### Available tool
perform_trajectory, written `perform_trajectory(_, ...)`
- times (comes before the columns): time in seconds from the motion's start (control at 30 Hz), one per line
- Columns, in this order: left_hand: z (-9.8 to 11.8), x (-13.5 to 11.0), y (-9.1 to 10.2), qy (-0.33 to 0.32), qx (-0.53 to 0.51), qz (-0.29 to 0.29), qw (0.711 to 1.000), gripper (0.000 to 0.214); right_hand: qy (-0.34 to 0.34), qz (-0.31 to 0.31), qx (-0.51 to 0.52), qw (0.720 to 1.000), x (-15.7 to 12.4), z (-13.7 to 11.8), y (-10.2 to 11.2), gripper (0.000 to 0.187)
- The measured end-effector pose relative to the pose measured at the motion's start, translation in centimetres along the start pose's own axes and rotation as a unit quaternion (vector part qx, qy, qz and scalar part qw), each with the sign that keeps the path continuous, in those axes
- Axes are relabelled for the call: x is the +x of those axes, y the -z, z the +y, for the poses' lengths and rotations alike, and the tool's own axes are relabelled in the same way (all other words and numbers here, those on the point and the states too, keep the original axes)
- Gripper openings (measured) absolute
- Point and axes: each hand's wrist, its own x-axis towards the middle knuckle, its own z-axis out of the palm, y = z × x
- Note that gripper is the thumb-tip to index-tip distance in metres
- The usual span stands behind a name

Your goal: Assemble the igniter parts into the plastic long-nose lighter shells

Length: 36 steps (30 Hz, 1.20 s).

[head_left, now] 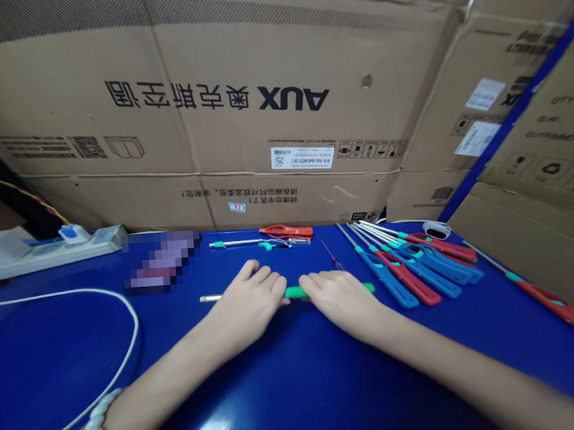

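Observation:
A green lighter (296, 292) with a long metal tube lies crosswise in front of me, gripped by both hands. My left hand (256, 299) is closed around its tube side, the silver tip poking out to the left. Around the green handle my right hand (342, 299) is closed, with the handle's end showing on the right. Beyond my hands lie a taken-apart lighter's silver tube (240, 243), a red handle shell (288, 232) and a small green trigger (267, 246). A small screwdriver (337, 262) with a clear purplish handle lies just behind my right hand.
Several blue and red long lighters (408, 265) are fanned out at the right, with another red lighter (563, 307) farther right. A power strip (48, 251) and a white cable (135, 317) are at the left. Cardboard (213, 148) walls the back. A blurred purple item (162, 263) lies back left.

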Motion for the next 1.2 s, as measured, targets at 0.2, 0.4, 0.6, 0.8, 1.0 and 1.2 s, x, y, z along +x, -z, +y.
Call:
perform_trajectory(0.2,-3.8,-1.0,0.5,0.053,0.003,-0.054,0.997,0.028,-0.038,-0.038,0.105,0.993,-0.5,4.0,0.7,0.012)
perform_trajectory(0.4,-0.6,-0.1,1.0,0.012,-0.132,-0.026,0.991,0.030,0.022,-0.001,0.052,0.998,-0.4,2.4,-0.4,0.019)
perform_trajectory(0.6,2.0,0.2,-0.9,0.068,-0.254,0.022,0.965,0.022,0.058,-0.009,0.113,0.992,-0.3,1.8,-0.5,0.021)
perform_trajectory(0.8,2.0,-0.2,-2.4,0.055,-0.229,-0.021,0.972,0.018,-0.003,-0.052,0.198,0.979,-1.0,6.2,0.5,0.021)
perform_trajectory(1.0,1.6,-0.1,-2.4,0.002,-0.224,-0.059,0.973,0.020,-0.037,-0.063,0.139,0.988,-1.0,7.7,-0.6,0.013)
perform_trajectory(1.2,1.5,-0.1,-2.1,0.008,-0.247,-0.057,0.967,0.018,-0.019,-0.063,0.117,0.991,-0.3,6.8,-1.9,0.012)
